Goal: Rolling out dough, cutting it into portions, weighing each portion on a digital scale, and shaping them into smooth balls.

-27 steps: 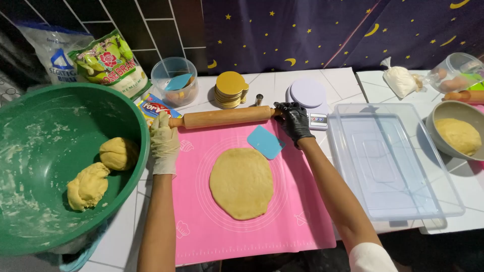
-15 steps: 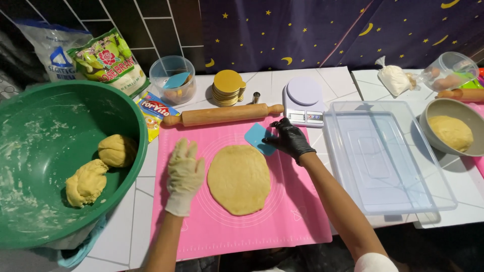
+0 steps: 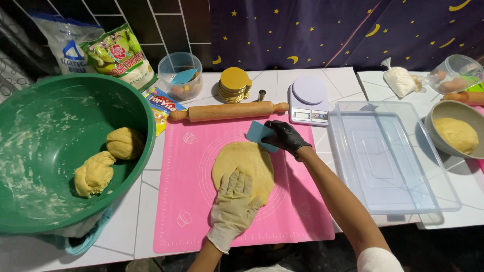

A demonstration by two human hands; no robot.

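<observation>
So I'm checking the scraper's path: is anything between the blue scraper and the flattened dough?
Nothing visible. The right hand holds the blue scraper at the dough edge; the left hand presses the near side.

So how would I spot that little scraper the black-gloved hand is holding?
Find the pink mat in the middle of the white table. At its top edge, just below the wooden rolling pin, the right hand grips a small blue scraper touching the flattened dough. It is the only flat blue card on the mat.
</observation>
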